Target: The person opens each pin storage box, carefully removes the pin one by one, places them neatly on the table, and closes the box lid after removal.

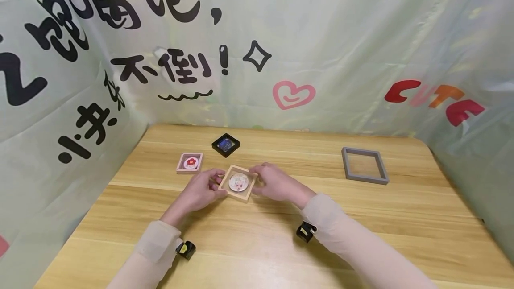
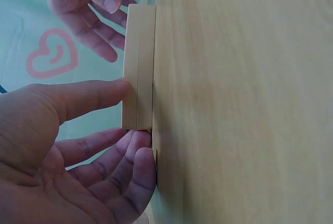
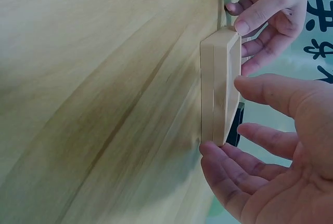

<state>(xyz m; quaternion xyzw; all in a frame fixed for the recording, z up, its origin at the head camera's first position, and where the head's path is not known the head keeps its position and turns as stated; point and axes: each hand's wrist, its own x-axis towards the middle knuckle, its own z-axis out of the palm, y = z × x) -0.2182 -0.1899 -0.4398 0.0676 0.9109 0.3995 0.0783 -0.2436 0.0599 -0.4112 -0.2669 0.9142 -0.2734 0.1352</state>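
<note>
Two hands [image 1: 277, 183] pinching a tan frame [image 1: 238, 196] at opposite edges, wide tabletop [image 1: 317, 167] between it and gray frame [image 1: 366, 179]

We note a wood-grain table [image 1: 257, 249] backed by pale hanging fabric [image 1: 361, 35] bearing black lettering [image 1: 74, 146] and a pink heart [image 1: 291, 100].

So pretty much all the readable stuff was on the cloth backdrop [image 1: 353, 35]: "CUTE" [image 1: 433, 101] over on the right in red, pink and orange, plus big black Chinese writing on the left. One line read 不倒! [image 1: 184, 66] with a squiggly underline [image 1: 185, 96], 饱 and 喝 sat above it, and 小快 [image 1: 87, 133] ran lower down. There was also a star outline [image 1: 257, 56] and a smiley pink heart [image 1: 294, 95]. Markings on the blue disc [image 1: 225, 145] and white disc [image 1: 238, 182] were too tiny to make out.
</note>
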